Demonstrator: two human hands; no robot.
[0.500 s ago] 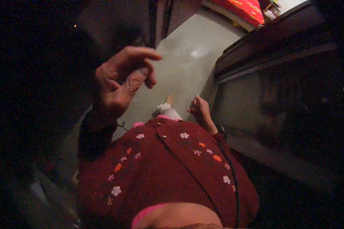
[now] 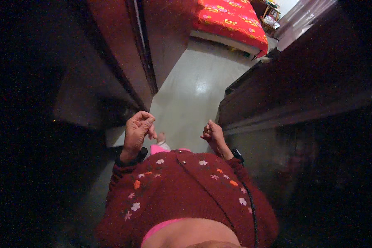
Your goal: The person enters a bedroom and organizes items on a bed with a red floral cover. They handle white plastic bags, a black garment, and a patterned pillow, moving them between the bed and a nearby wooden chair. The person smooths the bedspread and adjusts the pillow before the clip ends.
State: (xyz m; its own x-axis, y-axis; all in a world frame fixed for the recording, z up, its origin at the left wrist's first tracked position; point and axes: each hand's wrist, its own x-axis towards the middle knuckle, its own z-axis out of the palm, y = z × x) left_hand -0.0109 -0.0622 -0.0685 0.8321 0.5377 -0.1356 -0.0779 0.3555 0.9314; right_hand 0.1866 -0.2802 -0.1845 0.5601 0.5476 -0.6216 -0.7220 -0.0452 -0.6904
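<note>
In front of my body, my left hand (image 2: 139, 131) is raised with its fingers curled in and the thumb close to the forefinger; nothing shows between them. My right hand (image 2: 213, 135) is bent into a loose fist at about the same height, and no object shows in it. The two hands are apart and touch nothing. A dark band (image 2: 128, 161) circles the left wrist, and a small black device (image 2: 237, 155) sits at the right wrist. Below them is my dark red cardigan (image 2: 182, 186) with embroidered flowers.
A pale smooth floor (image 2: 182, 87) runs ahead between a dark brown door or panel (image 2: 169, 37) on the left and a dark wooden panel (image 2: 285, 78) on the right. Beyond stands a bed with a red flowered cover (image 2: 231, 20), with a small shelf (image 2: 270, 18) beside it.
My left hand has come down and nearer my body, its fingers more curled. The right hand stays curled. The view has shifted, with more of the bed in sight.
</note>
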